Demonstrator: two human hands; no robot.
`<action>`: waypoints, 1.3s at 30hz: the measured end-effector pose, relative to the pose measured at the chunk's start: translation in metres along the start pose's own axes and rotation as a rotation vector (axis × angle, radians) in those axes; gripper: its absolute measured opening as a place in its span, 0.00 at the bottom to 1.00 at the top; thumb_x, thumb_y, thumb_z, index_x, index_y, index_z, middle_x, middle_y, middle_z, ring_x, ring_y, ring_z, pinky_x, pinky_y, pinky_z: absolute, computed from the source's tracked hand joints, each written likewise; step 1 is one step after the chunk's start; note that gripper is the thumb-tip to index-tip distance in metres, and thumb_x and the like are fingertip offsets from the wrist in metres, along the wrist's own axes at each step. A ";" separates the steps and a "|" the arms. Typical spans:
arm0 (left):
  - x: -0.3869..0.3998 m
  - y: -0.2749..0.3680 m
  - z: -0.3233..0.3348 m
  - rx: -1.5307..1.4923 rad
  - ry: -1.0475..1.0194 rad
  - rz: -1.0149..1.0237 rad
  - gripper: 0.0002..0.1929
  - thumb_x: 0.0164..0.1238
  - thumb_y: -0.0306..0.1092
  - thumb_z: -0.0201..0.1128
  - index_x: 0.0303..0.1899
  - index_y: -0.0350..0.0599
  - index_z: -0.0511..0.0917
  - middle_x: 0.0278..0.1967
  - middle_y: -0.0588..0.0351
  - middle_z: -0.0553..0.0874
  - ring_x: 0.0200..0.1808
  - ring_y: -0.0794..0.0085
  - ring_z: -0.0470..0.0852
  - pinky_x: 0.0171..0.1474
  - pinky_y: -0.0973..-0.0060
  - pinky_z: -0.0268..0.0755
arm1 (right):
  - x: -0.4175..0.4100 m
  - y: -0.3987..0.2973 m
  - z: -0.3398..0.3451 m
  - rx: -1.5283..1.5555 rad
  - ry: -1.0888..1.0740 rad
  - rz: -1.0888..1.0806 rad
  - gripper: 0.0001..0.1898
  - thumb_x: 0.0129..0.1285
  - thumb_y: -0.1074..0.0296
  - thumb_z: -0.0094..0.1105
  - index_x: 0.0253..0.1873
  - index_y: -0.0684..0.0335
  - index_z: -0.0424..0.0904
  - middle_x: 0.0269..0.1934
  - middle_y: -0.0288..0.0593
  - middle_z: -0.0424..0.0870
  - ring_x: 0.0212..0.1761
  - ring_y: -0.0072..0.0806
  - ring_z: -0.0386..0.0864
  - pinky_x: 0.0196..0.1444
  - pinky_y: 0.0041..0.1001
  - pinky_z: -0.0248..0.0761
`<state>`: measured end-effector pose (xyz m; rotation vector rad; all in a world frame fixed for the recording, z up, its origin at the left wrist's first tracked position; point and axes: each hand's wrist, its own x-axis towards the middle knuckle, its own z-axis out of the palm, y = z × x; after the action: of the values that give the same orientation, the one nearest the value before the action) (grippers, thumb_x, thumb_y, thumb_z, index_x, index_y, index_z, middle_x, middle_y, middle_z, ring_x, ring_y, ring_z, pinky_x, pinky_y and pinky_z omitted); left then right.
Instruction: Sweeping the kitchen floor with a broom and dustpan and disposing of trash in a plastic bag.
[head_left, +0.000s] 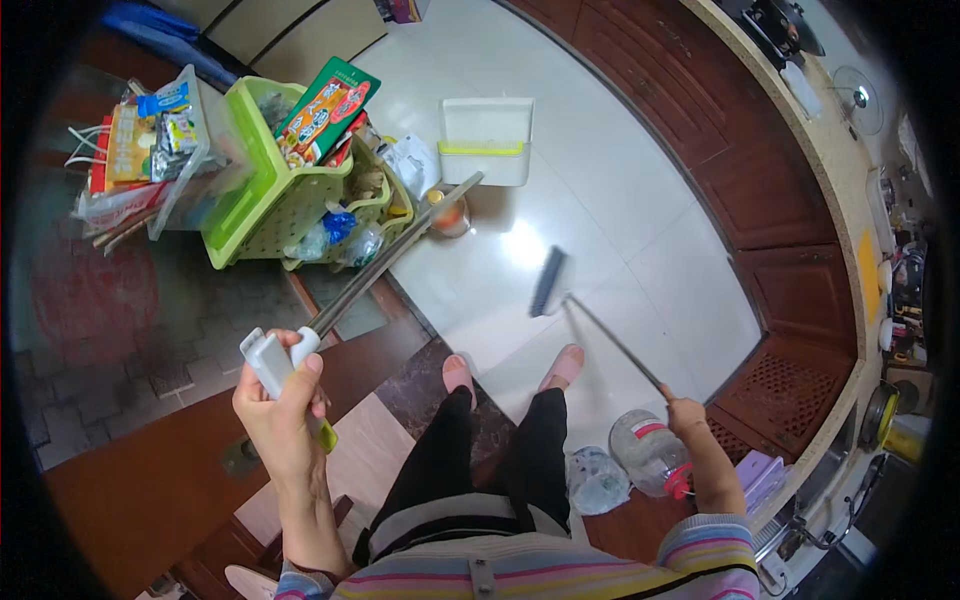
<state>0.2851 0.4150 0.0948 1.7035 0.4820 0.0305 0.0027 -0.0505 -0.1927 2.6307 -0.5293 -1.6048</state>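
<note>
My left hand (281, 420) grips the white and green plastic top of a long metal pole (390, 259). The pole slants away to a white dustpan (487, 166) with a lime-green comb strip, standing on the tiled floor. In my right hand (686, 415) is the thin handle (615, 341) of a broom. Its dark bristle head (549, 282), slightly blurred, is over the pale tiles between my feet and the dustpan. A jar with a yellow lid (452, 223) stands on the floor, partly behind the pole.
A green plastic rack (262, 225) full of packages stands at the left, beside a clear bin (196, 150). Brown cabinets (780, 187) curve along the right under a stone counter (821, 169). A large plastic jug (646, 454) and a wrapped bundle (598, 481) sit near my right leg.
</note>
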 end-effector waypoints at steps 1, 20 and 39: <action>0.002 0.000 -0.005 0.011 -0.005 0.011 0.12 0.58 0.24 0.64 0.42 0.39 0.73 0.23 0.63 0.73 0.16 0.86 0.66 0.19 0.87 0.56 | -0.007 0.006 0.002 0.007 0.013 -0.020 0.32 0.64 0.66 0.48 0.72 0.37 0.50 0.40 0.50 0.82 0.43 0.43 0.81 0.47 0.40 0.74; -0.022 0.004 0.039 0.159 -0.152 0.127 0.11 0.56 0.23 0.64 0.41 0.38 0.75 0.23 0.61 0.75 0.15 0.85 0.66 0.18 0.86 0.58 | 0.033 -0.180 0.073 0.219 0.193 -0.386 0.32 0.60 0.73 0.47 0.70 0.39 0.58 0.39 0.57 0.80 0.38 0.49 0.82 0.36 0.40 0.76; -0.067 0.004 0.118 0.111 -0.125 0.060 0.11 0.57 0.22 0.63 0.42 0.39 0.74 0.27 0.60 0.76 0.18 0.86 0.68 0.18 0.87 0.58 | -0.084 0.047 0.071 0.256 0.042 -0.103 0.38 0.58 0.73 0.47 0.74 0.47 0.46 0.39 0.54 0.82 0.37 0.42 0.82 0.37 0.37 0.76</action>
<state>0.2590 0.2814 0.0916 1.8164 0.3449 -0.0595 -0.1069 -0.0586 -0.1450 2.9134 -0.6472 -1.6030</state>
